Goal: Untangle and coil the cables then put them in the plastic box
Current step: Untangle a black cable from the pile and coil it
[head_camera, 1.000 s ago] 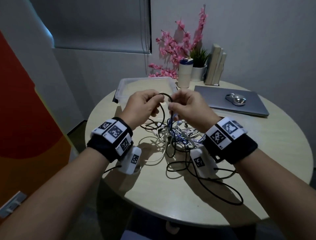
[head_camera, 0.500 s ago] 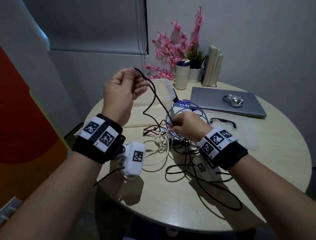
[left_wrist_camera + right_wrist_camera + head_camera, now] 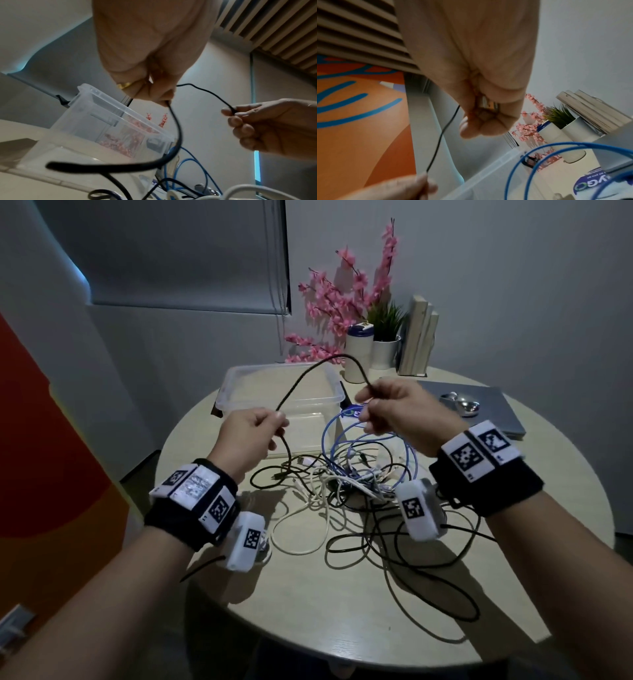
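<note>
Lowered from its high pull, the left hand [image 3: 251, 436] now pinches the black cable [image 3: 310, 374] over the plastic box [image 3: 236, 392]; the right hand [image 3: 397, 414] has risen, gripping its plug end, so coiling can begin beside the box.

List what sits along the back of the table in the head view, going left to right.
plastic box → pink flower sprigs → white cup with a blue lid → small potted plant → upright books → closed laptop, a silver mouse lying on it.
</note>
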A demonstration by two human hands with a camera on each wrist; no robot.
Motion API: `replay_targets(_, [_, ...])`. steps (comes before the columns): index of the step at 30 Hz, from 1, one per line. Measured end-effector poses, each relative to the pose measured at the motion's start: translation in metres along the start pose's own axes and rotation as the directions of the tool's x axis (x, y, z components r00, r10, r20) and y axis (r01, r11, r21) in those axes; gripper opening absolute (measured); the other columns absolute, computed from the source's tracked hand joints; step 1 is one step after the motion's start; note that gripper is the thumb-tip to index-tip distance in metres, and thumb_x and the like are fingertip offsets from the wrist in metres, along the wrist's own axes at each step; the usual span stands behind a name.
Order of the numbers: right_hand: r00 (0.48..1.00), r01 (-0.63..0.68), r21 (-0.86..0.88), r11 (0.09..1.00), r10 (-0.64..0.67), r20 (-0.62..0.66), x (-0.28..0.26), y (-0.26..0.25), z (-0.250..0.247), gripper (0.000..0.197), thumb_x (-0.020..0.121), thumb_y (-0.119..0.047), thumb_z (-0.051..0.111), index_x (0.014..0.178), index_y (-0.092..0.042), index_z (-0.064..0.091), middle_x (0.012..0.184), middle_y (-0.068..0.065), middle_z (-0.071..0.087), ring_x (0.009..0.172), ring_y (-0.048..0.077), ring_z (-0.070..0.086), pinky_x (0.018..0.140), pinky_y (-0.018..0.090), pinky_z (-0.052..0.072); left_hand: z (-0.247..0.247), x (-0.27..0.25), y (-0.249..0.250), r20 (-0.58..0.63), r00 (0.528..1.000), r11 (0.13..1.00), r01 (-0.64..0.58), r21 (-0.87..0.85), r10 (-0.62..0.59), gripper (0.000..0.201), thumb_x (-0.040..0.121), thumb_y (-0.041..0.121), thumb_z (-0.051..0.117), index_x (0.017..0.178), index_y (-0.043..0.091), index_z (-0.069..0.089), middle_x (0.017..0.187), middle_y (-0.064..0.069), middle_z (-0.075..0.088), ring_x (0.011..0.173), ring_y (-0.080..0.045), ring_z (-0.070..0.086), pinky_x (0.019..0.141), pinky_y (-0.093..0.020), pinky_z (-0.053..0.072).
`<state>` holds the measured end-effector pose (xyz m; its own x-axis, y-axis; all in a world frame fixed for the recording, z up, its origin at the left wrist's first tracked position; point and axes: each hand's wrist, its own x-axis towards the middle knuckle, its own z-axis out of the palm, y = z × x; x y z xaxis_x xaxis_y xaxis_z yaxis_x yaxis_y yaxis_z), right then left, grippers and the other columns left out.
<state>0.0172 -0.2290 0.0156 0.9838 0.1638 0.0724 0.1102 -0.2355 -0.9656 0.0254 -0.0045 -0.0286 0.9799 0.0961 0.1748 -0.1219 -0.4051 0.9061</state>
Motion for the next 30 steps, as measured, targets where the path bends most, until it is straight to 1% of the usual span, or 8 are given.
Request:
replay_targets(3, [0.999, -0.020, -0.087, 0.996, 0.024, 0.035, -0.002, 0.010, 0.011, 0.026, 0.101, -0.009, 0.036, 0.085, -0.009, 0.056, 0.066, 0.006, 0.048, 0.058, 0.015, 0.047, 0.054, 0.021, 0.042, 0.008, -0.004, 0.009, 0.099, 0.992, 0.992, -0.089, 0.091, 0.079, 0.019, 0.093, 0.030, 0.056, 0.086, 0.022, 0.072, 0.068, 0.002, 0.061, 0.054, -0.011, 0.048, 0.056, -0.025, 0.039])
replay_targets(9, [0.999, 0.025, 0.565, 0.825, 0.004, -0.050, -0.001, 0.008, 0.014, 0.028, 0.103, -0.014, 0.033, 0.087, -0.006, 0.055, 0.061, 0.004, 0.061, 0.056, 0.015, 0.062, 0.059, 0.025, 0.053, 0.017, -0.015, 0.009, 0.478, 0.878, 0.770, -0.296, 0.565, -0.013, 0.027, 0.098, 0.031, 0.048, 0.115, 0.022, 0.066, 0.098, 0.003, 0.067, 0.086, -0.016, 0.059, 0.068, -0.025, 0.041])
replay_targets(15, [0.967, 0.135, 0.591, 0.796, 0.024, -0.253, 0.009, 0.012, 0.017, 0.024, 0.100, -0.013, 0.040, 0.087, -0.009, 0.060, 0.089, 0.006, 0.062, 0.087, 0.013, 0.060, 0.080, 0.025, 0.052, 0.020, -0.025, 0.018, 0.685, 0.729, 0.885, -0.303, 0.353, -0.023, 0.018, 0.096, 0.017, 0.054, 0.106, 0.020, 0.068, 0.060, 0.014, 0.056, 0.055, 0.000, 0.051, 0.058, -0.009, 0.040])
replay_targets(18, [0.948, 0.154, 0.074, 0.985, -0.126, -0.291, 0.012, 0.027, 0.016, 0.025, 0.098, -0.016, 0.044, 0.085, -0.019, 0.066, 0.089, -0.004, 0.064, 0.086, 0.010, 0.055, 0.079, 0.024, 0.042, 0.011, -0.021, 0.026, 0.659, 0.750, 0.891, -0.340, 0.300, 0.065, 0.014, 0.094, 0.025, 0.057, 0.086, 0.032, 0.067, 0.055, 0.016, 0.060, 0.057, -0.004, 0.055, 0.061, -0.014, 0.043])
replay_targets(21, [0.993, 0.097, -0.241, 0.966, -0.111, -0.042, 0.007, 0.030, 0.017, 0.024, 0.098, -0.020, 0.043, 0.097, -0.013, 0.065, 0.099, 0.004, 0.070, 0.099, 0.025, 0.062, 0.083, 0.037, 0.045, 0.003, -0.015, 0.032, 0.479, 0.857, 0.948, -0.287, 0.138, 0.190, 0.020, 0.094, 0.026, 0.056, 0.076, 0.027, 0.064, 0.061, 0.007, 0.058, 0.056, -0.007, 0.050, 0.059, -0.024, 0.041])
replay_targets(23, [0.994, 0.091, -0.191, 0.977, -0.078, 0.074, 0.002, 0.031, 0.022, 0.025, 0.099, -0.022, 0.042, 0.092, -0.011, 0.064, 0.075, 0.006, 0.069, 0.082, 0.038, 0.063, 0.078, 0.046, 0.046, 0.001, -0.010, 0.037, 0.274, 0.923, 0.931, -0.323, 0.170, 0.271, 0.019, 0.096, 0.024, 0.052, 0.080, 0.025, 0.062, 0.066, 0.001, 0.058, 0.055, -0.003, 0.047, 0.054, -0.018, 0.038])
replay_targets(26, [0.985, 0.103, -0.145, 0.984, -0.081, 0.153, -0.002, 0.030, 0.026, 0.039, 0.101, -0.035, 0.038, 0.083, -0.014, 0.065, 0.055, -0.002, 0.045, 0.058, 0.020, 0.046, 0.065, 0.036, 0.037, 0.001, 0.000, 0.039, 0.041, 0.939, 0.919, -0.342, 0.199, 0.340, 0.016, 0.095, 0.024, 0.053, 0.086, 0.018, 0.063, 0.070, -0.001, 0.060, 0.063, -0.009, 0.051, 0.053, -0.012, 0.036])
replay_targets(30, [0.962, 0.107, -0.047, 0.993, -0.092, 0.256, -0.007, 0.027, 0.026, 0.045, 0.099, -0.038, 0.041, 0.065, -0.014, 0.055, 0.052, -0.002, 0.043, 0.052, 0.017, 0.038, 0.058, 0.034, 0.036, 0.002, 0.007, 0.026, -0.016, 0.952, 0.925, -0.292, 0.244, 0.305, 0.016, 0.093, 0.025, 0.056, 0.086, 0.014, 0.066, 0.075, 0.000, 0.062, 0.069, -0.013, 0.052, 0.066, -0.027, 0.041])
